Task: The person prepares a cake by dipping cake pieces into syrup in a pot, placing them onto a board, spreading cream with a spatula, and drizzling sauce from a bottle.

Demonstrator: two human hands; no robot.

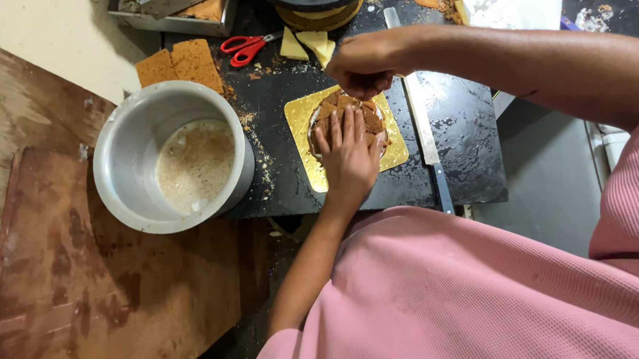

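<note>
- Left hand [348,156] spread flat on brown cake pieces [365,115] atop gold cake board [299,115].
- Right hand [361,66] pinched closed above, contents hidden.
- Likely soft, crumbly, light; best pressed gently, lifted by board edges.

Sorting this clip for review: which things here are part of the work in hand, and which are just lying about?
In use: left hand, right hand, round brown cake pieces, gold square board.

Lying about: red scissors, long knife, metal pot, cake slabs.
</note>
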